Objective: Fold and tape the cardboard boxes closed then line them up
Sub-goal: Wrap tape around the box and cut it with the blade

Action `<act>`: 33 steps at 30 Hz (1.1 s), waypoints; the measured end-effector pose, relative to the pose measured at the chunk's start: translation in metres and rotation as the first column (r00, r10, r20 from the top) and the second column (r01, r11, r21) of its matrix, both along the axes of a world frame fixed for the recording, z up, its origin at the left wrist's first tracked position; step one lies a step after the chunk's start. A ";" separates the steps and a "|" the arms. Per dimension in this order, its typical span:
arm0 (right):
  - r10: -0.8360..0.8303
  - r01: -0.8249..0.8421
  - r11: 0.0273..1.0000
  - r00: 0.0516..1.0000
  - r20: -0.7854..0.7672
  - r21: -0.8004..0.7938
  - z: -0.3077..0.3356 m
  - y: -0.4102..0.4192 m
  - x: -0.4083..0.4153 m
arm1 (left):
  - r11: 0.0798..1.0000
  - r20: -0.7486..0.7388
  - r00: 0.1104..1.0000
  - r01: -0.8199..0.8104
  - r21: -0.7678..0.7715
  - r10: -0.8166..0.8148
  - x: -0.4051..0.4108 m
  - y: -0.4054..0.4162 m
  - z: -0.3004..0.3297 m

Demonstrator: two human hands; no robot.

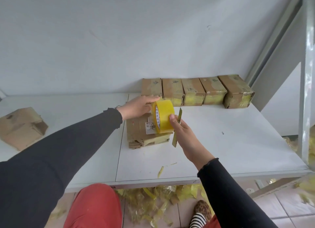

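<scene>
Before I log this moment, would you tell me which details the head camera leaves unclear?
- Head view: the tape roll and left hand hide the far end of the box being taped.
- The label print is too small to read.
- The right hand covers the middle of the thin cutter.

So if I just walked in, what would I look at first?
Probably the bright yellow tape roll in the middle, held over a cardboard box by the right hand. Next, the row of taped boxes along the wall, and the yellow tape scraps littering the floor under the table.
</scene>
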State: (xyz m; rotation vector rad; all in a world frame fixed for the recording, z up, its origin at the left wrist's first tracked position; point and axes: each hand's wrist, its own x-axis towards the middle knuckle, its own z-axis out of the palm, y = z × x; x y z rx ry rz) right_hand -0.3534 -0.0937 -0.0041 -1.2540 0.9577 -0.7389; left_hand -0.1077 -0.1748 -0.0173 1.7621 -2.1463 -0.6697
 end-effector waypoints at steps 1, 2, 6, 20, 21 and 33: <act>0.001 -0.001 1.000 1.000 0.003 -0.019 -0.001 -0.001 0.003 | 0.998 -0.058 0.998 -0.025 0.055 0.028 -0.001 -0.001 -0.002; 0.007 -0.008 0.999 1.000 -0.002 -0.049 -0.002 -0.003 0.007 | 0.989 -0.153 0.984 -0.073 0.131 0.093 -0.002 -0.001 -0.001; 0.008 -0.015 0.991 0.999 -0.049 -0.135 -0.011 -0.013 0.019 | 0.931 -0.430 0.844 -0.198 0.307 0.321 -0.001 -0.002 -0.003; -0.053 0.052 0.999 0.979 -0.196 -0.009 -0.019 0.039 -0.013 | 0.946 -0.271 0.947 -0.081 0.313 0.171 -0.002 -0.003 -0.005; -0.031 0.031 1.000 0.962 -0.271 -0.004 -0.028 0.045 -0.017 | 0.947 -0.280 0.944 -0.084 0.311 0.175 -0.003 -0.004 -0.007; -0.003 0.054 0.989 0.939 -0.344 0.139 -0.047 0.049 -0.020 | 0.981 0.416 0.890 -0.149 -0.120 0.186 -0.080 0.021 -0.012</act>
